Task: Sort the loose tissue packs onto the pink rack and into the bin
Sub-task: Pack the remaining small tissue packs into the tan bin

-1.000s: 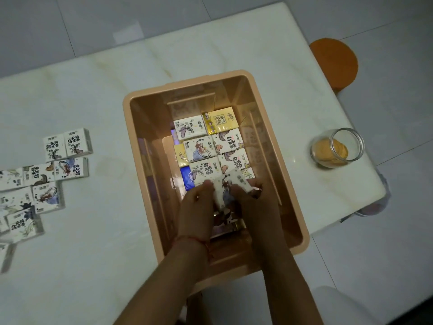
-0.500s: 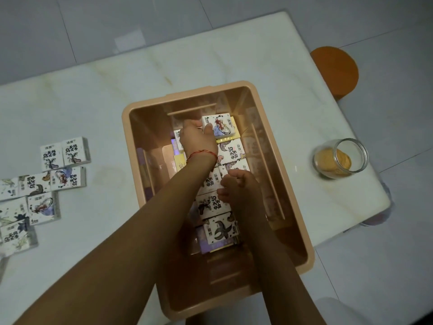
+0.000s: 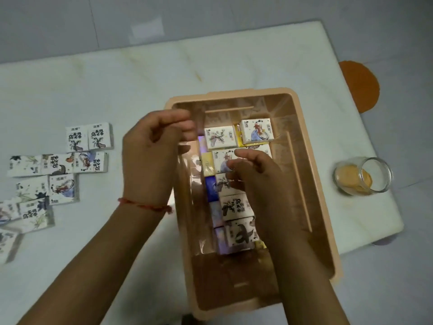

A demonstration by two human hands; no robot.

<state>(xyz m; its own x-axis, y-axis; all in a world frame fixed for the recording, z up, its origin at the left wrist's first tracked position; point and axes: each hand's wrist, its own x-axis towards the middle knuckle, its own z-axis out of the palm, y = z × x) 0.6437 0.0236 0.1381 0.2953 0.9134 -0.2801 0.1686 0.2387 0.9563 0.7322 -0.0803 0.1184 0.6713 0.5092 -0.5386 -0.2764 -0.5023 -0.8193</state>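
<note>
The pink bin [image 3: 234, 94] stands on the white table, right of centre. Several tissue packs lie in rows on its floor, among them a white pack [image 3: 257, 132] at the far right and another [image 3: 220, 137] beside it. My left hand [image 3: 154, 158] hovers over the bin's left rim, fingers loosely curled and holding nothing. Inside the bin, my right hand [image 3: 255, 177] is low over the middle packs, fingers relaxed and slightly blurred, gripping nothing that I can see. Several loose packs [image 3: 89, 139] lie on the table to the left.
A glass jar [image 3: 363, 175] with yellow contents lies on its side near the table's right edge. An orange round stool [image 3: 360, 87] stands beyond that edge. The near end of the bin's floor [image 3: 234, 277] holds no packs.
My left hand has let go of a pack at the bin's far end and pulled back to the left rim. My right hand has shifted slightly toward the far end. The view has swung left.
</note>
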